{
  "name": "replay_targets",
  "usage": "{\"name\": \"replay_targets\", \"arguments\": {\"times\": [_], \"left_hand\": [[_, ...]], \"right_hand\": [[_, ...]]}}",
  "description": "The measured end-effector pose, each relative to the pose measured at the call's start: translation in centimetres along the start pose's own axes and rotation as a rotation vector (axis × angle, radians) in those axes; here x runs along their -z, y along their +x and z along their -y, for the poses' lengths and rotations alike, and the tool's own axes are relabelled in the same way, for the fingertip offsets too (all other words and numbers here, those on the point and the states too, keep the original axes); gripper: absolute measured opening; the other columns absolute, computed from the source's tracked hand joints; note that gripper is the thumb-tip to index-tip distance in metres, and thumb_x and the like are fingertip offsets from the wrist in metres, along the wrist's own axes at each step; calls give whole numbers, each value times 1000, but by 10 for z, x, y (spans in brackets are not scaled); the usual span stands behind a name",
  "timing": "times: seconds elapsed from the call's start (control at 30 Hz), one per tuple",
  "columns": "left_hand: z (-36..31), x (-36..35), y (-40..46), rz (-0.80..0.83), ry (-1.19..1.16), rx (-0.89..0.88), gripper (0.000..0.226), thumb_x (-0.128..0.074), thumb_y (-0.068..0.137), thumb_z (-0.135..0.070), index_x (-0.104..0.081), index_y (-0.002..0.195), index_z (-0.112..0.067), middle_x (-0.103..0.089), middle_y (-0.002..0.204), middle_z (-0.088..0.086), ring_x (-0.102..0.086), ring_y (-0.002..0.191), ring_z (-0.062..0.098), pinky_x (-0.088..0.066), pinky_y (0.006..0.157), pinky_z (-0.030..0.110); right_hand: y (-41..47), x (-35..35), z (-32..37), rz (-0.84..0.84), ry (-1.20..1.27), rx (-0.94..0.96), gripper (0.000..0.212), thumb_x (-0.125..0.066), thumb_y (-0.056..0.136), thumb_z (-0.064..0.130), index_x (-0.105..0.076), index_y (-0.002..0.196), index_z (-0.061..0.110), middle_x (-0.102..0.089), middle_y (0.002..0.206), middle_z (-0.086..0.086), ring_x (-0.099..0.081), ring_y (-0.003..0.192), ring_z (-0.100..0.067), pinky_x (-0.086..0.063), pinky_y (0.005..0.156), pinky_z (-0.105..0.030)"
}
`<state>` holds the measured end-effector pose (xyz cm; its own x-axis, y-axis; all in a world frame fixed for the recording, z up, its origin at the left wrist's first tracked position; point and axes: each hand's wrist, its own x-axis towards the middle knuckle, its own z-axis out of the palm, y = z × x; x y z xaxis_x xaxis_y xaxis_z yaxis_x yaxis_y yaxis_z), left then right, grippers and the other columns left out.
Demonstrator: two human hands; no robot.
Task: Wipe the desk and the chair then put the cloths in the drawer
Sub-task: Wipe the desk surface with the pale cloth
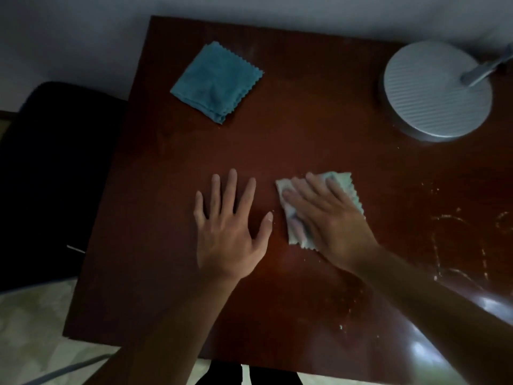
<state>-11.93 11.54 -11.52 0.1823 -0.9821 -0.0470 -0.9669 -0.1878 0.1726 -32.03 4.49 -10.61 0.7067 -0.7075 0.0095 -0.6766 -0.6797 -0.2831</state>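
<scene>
Left hand (230, 226) flat on desk (305, 129); right hand (327, 218) presses pale cloth (344, 182).

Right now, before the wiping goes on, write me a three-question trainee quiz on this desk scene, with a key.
1. True or false: the right hand presses flat on the pale green cloth.
2. Where does the blue cloth lie? A) under the left hand B) folded at the far left of the desk C) on the chair
3. Fill in: the white crumbs and smears lie mostly to the ____ of the pale green cloth.

Key: 1 true; 2 B; 3 right. The left hand rests flat and empty on the desk; the round lamp base stands at the far right.
</scene>
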Motion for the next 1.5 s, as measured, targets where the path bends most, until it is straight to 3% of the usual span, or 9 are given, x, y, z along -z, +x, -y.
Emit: {"name": "replay_targets", "arguments": {"times": [0.27, 0.4, 0.5, 0.67, 0.87, 1.0, 1.17, 1.37, 1.5], "left_hand": [[3, -3, 1, 13, 9, -1, 64, -34, 97, -57, -30, 154, -28, -17, 165, 5, -7, 154, 27, -5, 122, 54], [3, -3, 0, -21, 2, -15, 62, -36, 97, -53, -36, 153, -25, -22, 164, 7, -12, 153, 29, -10, 121, 56], [2, -2, 0, -31, -20, -15, 60, -37, 98, -50, -38, 152, -24, -25, 163, 8, -13, 153, 29, -12, 121, 57], [2, -2, 1, -43, -55, -6, 57, -33, 98, -45, -41, 150, -23, -28, 162, 7, -15, 153, 29, -10, 122, 55], [4, 0, -1, -113, -195, 6, 52, -33, 99, -38, -49, 144, -17, -39, 157, 8, -25, 150, 29, -13, 121, 53], [7, 0, -3, -100, -232, -33, 53, -36, 95, -34, -51, 143, -17, -39, 157, 8, -24, 150, 29, -13, 122, 50], [26, 0, -22, -107, -229, -157, 48, -38, 97, -23, -52, 142, -10, -42, 155, 9, -30, 148, 25, -19, 122, 46], [35, -3, -40, -152, -176, -232, 47, -41, 99, -24, -53, 140, -6, -45, 152, 11, -34, 146, 26, -24, 120, 47], [35, -4, -39, -144, -189, -224, 47, -41, 98, -27, -53, 140, -7, -45, 152, 11, -34, 146, 27, -23, 120, 47]], "right_hand": [[165, 12, -67, -122, -125, -360, 56, -16, 101, 35, -31, 151, 15, -32, 157, -12, -22, 146, -35, -16, 117, -53], [81, -5, -17, -46, -55, -50, 51, -29, 102, 31, -40, 149, 15, -36, 156, -9, -25, 147, -31, -17, 120, -50], [63, 6, -36, 20, -56, 71, 50, -29, 104, 36, -40, 149, 17, -36, 155, -9, -24, 147, -30, -17, 120, -51], [120, 4, -56, -62, -151, -169, 57, -18, 102, 39, -31, 152, 17, -30, 159, -12, -19, 148, -35, -12, 119, -53], [-27, -25, 54, -27, -61, 48, 47, -34, 105, 33, -38, 150, 18, -29, 159, -8, -17, 150, -28, -19, 119, -53], [-7, -12, 23, 24, -105, 105, 49, -34, 103, 33, -38, 150, 19, -33, 157, -10, -24, 147, -32, -18, 119, -54], [55, -2, -13, -96, -136, -191, 53, -29, 101, 34, -39, 149, 14, -37, 154, -15, -27, 145, -40, -20, 116, -60], [-78, -26, 79, 1, 42, 117, 49, -49, 98, 22, -44, 146, 14, -38, 154, -8, -26, 147, -29, -18, 121, -50], [-7, -8, 31, -46, 48, -184, 52, -30, 98, 25, -45, 145, 8, -44, 150, -14, -32, 143, -37, -22, 117, -55]]}}
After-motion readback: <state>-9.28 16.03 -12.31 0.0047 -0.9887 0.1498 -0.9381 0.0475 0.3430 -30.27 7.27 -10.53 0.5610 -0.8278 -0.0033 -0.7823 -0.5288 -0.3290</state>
